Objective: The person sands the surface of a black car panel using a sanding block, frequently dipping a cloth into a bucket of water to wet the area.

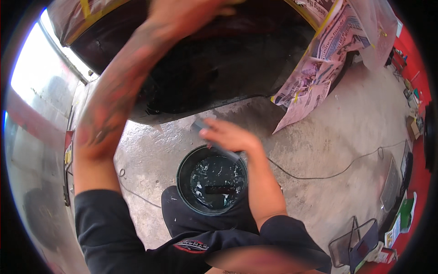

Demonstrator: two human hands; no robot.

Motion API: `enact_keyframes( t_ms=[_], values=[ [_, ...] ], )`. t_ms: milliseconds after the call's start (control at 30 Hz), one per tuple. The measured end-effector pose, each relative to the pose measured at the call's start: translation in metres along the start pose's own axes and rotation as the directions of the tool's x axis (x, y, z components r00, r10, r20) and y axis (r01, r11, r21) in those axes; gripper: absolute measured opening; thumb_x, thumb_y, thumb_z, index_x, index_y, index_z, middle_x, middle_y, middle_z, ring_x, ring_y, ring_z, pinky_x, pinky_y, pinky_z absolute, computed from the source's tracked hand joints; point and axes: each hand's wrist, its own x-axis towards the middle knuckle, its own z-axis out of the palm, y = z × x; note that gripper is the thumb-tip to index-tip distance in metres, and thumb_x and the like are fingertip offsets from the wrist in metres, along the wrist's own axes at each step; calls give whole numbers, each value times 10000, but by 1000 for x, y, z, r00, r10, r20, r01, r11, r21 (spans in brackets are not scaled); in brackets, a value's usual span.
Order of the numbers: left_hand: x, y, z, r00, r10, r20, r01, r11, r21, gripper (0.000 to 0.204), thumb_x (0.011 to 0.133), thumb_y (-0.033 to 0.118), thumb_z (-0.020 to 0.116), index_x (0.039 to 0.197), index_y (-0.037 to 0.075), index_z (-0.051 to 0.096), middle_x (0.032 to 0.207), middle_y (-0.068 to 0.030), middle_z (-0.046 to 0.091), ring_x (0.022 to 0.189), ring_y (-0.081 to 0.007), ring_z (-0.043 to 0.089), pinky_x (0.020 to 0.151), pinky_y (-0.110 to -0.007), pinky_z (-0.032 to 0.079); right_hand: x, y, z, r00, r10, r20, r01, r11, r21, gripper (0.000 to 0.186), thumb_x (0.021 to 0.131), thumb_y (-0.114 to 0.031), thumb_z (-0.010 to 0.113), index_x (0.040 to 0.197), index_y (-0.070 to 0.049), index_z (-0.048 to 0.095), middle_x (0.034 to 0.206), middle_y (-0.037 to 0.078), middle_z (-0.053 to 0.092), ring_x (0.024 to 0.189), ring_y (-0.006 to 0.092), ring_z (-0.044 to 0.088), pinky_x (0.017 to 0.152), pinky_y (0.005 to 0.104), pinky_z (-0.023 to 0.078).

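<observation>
My left hand (182, 16) reaches up over the dark, wet-looking car panel (219, 68). It is blurred and cut by the top edge, so its fingers do not show clearly. My right hand (228, 136) is closed around a long, flat grey sanding block (227, 153), held tilted above the far rim of a dark bucket (181, 182). Water (214, 173) with whitish foam or reflections fills part of the bucket. A dark rectangular block (220, 189) lies in that water. The bucket stands close in front of my body, by my dark-clothed leg (175, 212).
Newspaper sheets (315, 75) and clear plastic (378, 32) hang along the panel's right side, edged with yellow tape (303, 13). A thin cable (319, 177) runs over the concrete floor (328, 146). A black metal-framed stand (358, 242) and assorted items line the right wall.
</observation>
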Motion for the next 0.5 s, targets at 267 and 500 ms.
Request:
enact_keyframes(
  t_ms=[267, 500],
  values=[
    [-263, 65, -82, 906, -337, 255, 419, 798, -434, 473, 654, 101, 871, 1102, 111, 720, 1038, -137, 683, 968, -328, 693, 773, -437, 577, -13, -57, -148, 105, -736, -669, -91, 662, -744, 438, 925, -248, 736, 1315, -101, 602, 1188, 212, 584, 1077, 406, 594, 944, 451, 490],
    [-396, 225, -93, 645, -124, 754, 740, 344, -577, 443, 673, 82, 753, 1107, 142, 686, 1079, -87, 677, 995, -333, 647, 827, -438, 537, 35, -55, -143, 60, -788, -613, -227, 587, -777, 414, 887, -282, 763, 1265, -158, 650, 1242, 197, 574, 1110, 408, 597, 945, 479, 505]
  ],
)
